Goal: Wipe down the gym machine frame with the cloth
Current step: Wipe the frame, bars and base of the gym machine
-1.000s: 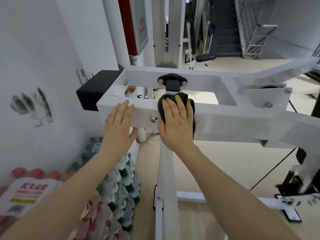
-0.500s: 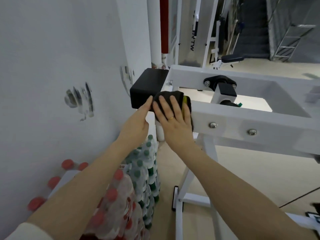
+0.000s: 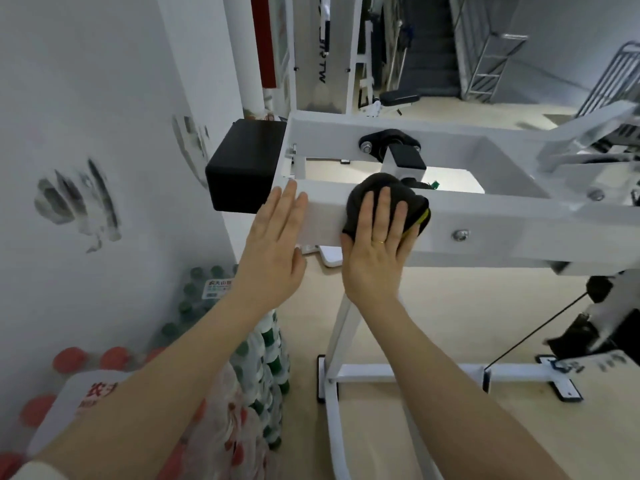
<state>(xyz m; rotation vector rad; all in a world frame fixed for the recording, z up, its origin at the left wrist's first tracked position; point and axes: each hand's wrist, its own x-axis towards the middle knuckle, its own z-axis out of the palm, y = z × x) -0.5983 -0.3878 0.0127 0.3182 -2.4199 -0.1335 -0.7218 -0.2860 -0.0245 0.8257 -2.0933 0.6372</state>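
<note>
Both hands work the white steel machine frame [image 3: 485, 216]: right hand [image 3: 375, 258], fingers flat, presses the dark cloth [image 3: 384, 199]; left hand [image 3: 273, 251], fingers released, steadies it.

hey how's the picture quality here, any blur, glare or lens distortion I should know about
Head view: the hands, the left and the right, and the cloth are fairly sharp; the right end of the white frame and the wall smudges are smeared. Wide-angle bending tilts the background uprights. Light is soft and even, with no harsh glare.

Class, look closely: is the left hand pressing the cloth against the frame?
No, the right hand presses the cloth; the left hand lies bare on the frame.
</note>
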